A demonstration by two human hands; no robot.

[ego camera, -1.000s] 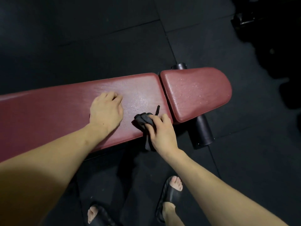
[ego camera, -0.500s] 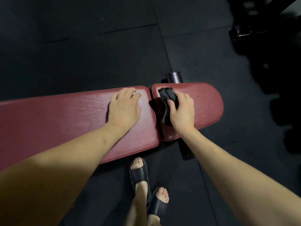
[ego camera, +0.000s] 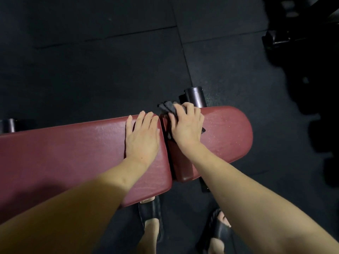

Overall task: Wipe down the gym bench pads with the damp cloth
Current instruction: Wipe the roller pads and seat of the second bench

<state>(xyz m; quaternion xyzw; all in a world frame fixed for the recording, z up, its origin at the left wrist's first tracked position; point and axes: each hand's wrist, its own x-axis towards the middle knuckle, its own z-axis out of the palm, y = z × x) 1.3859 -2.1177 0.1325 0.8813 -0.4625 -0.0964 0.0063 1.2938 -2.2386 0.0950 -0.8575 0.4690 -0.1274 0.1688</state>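
1. Head view, your hands: your left hand (ego camera: 142, 136) lies flat with straight fingers, palm down on the long back pad (ego camera: 64, 153), just beside the gap between the pads. Your right hand (ego camera: 187, 125) presses the damp cloth (ego camera: 167, 107) onto the short seat pad (ego camera: 225, 136), fingers curled over the bunched fabric at the pad's far inner corner.

2. Head view, where the cloth is: it sits on the seat pad's far edge next to the gap, partly spilling past the rim, with a dark corner peeking out from under your palm on the right.

3. Doing the step well, as I judge it: use the left hand as a brace and drag the cloth in overlapping strokes across the seat pad toward its rounded end. Spread the cloth flatter first — a wad wipes only a narrow stripe. Run it along the rim and down into the gap, where grime would likely collect.

4. Head view, materials: both pads are dark red vinyl with a fine leather-like grain, faintly glossy; the seat pad shows small pale specks, either droplets or wear — I cannot tell which. The cloth is dark grey, soft and crumpled. A black cylindrical roller (ego camera: 194, 96) stands just behind the seat pad, and the floor (ego camera: 91, 61) is black matte rubber tile with visible seams.
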